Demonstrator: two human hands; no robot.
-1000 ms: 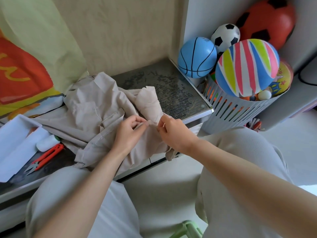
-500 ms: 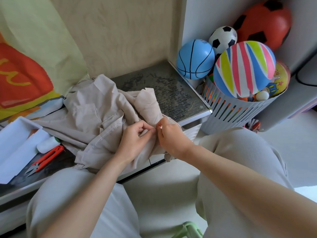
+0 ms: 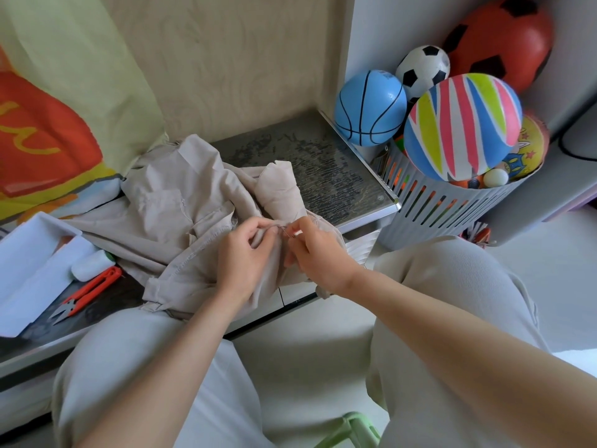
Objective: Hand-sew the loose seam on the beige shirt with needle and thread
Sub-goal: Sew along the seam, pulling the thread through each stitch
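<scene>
The beige shirt (image 3: 174, 202) lies crumpled on the dark tabletop (image 3: 323, 163), with its lower part hanging over the front edge. My left hand (image 3: 245, 257) pinches a fold of the shirt's seam between thumb and fingers. Close to its right, my right hand (image 3: 318, 253) pinches a thin needle (image 3: 286, 232) at the same seam. The two hands nearly touch. The thread is too fine to make out. A white spool of thread (image 3: 90, 265) lies on the table to the left.
Red thread snips (image 3: 89, 291) lie beside the spool, next to an open white box (image 3: 29, 260). A slatted grey basket (image 3: 429, 205) full of balls stands right of the table. My knees are under the table edge. A green stool (image 3: 349, 431) shows below.
Both hands shifted slightly along the seam while staying together on it. The right hand's fingers now show the needle at the fold.
</scene>
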